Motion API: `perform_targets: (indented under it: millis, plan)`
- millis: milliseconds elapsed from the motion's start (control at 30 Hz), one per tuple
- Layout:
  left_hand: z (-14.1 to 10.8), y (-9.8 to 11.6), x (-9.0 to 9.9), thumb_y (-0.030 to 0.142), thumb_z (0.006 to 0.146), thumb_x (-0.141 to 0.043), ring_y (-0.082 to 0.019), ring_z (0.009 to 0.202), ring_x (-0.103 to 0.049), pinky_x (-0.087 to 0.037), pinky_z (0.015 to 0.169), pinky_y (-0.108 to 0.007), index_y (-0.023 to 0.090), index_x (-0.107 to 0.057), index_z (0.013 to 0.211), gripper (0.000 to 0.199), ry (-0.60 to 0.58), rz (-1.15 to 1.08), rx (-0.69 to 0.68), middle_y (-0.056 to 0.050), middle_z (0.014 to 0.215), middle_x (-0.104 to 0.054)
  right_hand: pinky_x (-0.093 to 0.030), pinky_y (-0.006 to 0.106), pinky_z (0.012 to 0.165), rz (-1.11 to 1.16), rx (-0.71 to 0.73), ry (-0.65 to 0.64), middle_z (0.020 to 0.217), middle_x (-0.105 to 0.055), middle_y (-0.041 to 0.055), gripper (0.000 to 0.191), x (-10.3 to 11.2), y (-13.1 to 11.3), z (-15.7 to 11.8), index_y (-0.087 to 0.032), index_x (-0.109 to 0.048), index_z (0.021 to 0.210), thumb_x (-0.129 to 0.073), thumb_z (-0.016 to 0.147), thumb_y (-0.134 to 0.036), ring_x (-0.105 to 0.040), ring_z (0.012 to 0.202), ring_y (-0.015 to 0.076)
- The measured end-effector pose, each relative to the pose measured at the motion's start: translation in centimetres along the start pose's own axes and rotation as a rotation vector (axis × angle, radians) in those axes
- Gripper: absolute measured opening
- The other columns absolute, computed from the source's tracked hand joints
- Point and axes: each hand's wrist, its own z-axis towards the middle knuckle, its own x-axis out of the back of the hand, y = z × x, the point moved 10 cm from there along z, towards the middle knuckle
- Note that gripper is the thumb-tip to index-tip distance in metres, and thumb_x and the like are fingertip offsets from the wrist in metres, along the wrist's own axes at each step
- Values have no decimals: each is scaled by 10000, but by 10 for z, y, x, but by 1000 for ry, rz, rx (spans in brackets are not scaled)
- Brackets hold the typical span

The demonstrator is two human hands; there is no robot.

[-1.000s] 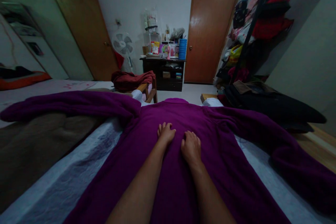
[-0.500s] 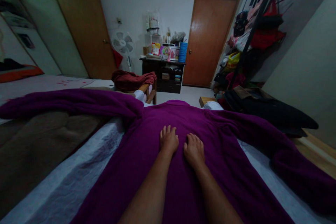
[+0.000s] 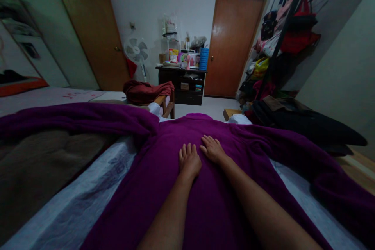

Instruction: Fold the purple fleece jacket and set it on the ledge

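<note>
A purple long-sleeved top [image 3: 175,187] lies spread out on the bed [image 3: 88,199], its collar at the far end and a sleeve stretched to each side. My left hand [image 3: 190,160] rests palm down on the middle of the body part, fingers extended. A little farther up and to the right, my right hand [image 3: 213,148] also lies flat on the cloth, its fingers apart and pointing up and left. Neither hand grips the fabric. The lower end of the top runs out of view beneath my forearms.
A brown blanket [image 3: 52,172] lies under the left sleeve. Dark folded items [image 3: 304,121] are stacked at right. Beyond the bed are a dark red cloth [image 3: 148,91] on a wooden frame, a fan [image 3: 137,50], a loaded black cabinet [image 3: 180,95] and a rack of bags [image 3: 299,41].
My right hand has slid forward toward the collar and turned to point left. My left hand has stayed in nearly the same place on the top.
</note>
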Motion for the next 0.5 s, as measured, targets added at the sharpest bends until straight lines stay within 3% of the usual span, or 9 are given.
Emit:
perform_targets:
  millis: [200, 367, 500]
  plan:
    - [0, 3, -1, 263, 872, -419, -322, 1420, -245, -199, 1153, -462, 141, -408, 1442, 583, -2, 28, 1, -103, 1516, -375, -128, 456, 1152, -70, -36, -21, 1589, -195, 54, 657, -2, 37, 37, -244, -282, 1497, -242, 949, -604, -140, 1455, 249]
    - [0, 3, 0, 284, 877, -413, -311, 1426, -235, -196, 1155, -455, 155, -398, 1447, 585, -11, 33, 7, -97, 1526, -359, -89, 572, 1123, -84, -184, -5, 1597, -164, 34, 657, 6, 68, 61, -309, -245, 1502, -229, 933, -639, -117, 1448, 317]
    - [-1, 3, -2, 288, 879, -411, -312, 1427, -233, -199, 1154, -463, 159, -400, 1446, 582, -7, 49, 8, -97, 1528, -357, -136, 561, 1113, -84, -252, 31, 1589, -190, 42, 660, 10, 86, 71, -291, -248, 1500, -243, 932, -626, -145, 1437, 317]
